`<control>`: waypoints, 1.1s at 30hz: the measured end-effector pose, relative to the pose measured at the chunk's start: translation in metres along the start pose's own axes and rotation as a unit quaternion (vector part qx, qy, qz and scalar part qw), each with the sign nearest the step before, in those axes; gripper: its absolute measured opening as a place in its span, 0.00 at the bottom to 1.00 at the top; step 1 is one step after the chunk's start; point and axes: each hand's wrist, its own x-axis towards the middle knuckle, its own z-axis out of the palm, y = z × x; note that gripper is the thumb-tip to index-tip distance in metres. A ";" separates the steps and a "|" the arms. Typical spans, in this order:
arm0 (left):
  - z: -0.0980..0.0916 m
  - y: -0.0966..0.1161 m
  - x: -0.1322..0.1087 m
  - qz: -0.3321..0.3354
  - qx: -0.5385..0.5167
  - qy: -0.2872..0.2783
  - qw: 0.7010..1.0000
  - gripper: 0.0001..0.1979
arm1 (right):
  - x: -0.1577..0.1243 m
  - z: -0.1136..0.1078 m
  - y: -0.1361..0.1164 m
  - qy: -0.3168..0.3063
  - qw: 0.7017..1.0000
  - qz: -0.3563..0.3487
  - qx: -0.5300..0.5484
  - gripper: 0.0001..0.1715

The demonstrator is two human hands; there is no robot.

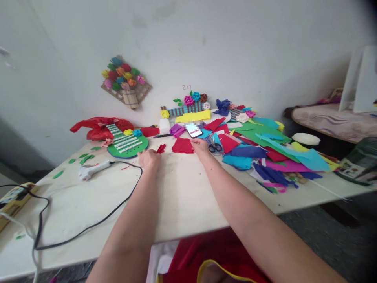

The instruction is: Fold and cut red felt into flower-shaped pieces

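Note:
My right hand pinches the right edge of a flat piece of red paper on the table. A pair of dark-handled scissors lies just right of that hand. My left hand rests palm down on the table, holding nothing that I can see, its fingers partly hidden. By its thumb is a small bunch of red paper scraps. To its left lies a green guitar-shaped craft with white strips and paper flowers. A lit phone sits behind the red paper.
A white glue gun lies at left, its black cable looping across the table. Coloured paper is heaped at right, near a large jar. A power strip lies at the left edge. Paper flowers stand against the wall.

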 end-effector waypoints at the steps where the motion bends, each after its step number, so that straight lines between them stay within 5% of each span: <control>1: 0.001 0.001 -0.001 0.008 -0.006 0.013 1.000 0.10 | 0.003 -0.001 0.002 0.007 0.999 -0.010 -0.045 0.12; 11: 0.004 0.015 -0.011 0.130 -0.038 0.078 0.988 0.10 | 0.002 -0.016 -0.005 -0.052 0.916 -0.106 -0.384 0.22; 20: 0.017 0.031 -0.019 0.356 -0.100 -0.097 0.924 0.18 | 0.002 -0.019 0.001 -0.129 0.869 -0.161 -0.450 0.20; 24: 0.021 0.032 -0.020 0.367 -0.093 -0.167 0.911 0.20 | 0.001 -0.018 0.000 -0.129 0.863 -0.169 -0.459 0.18; 33: 0.023 0.029 -0.020 0.363 -0.113 -0.166 0.910 0.18 | -0.006 -0.018 -0.009 -0.100 0.875 -0.157 -0.448 0.12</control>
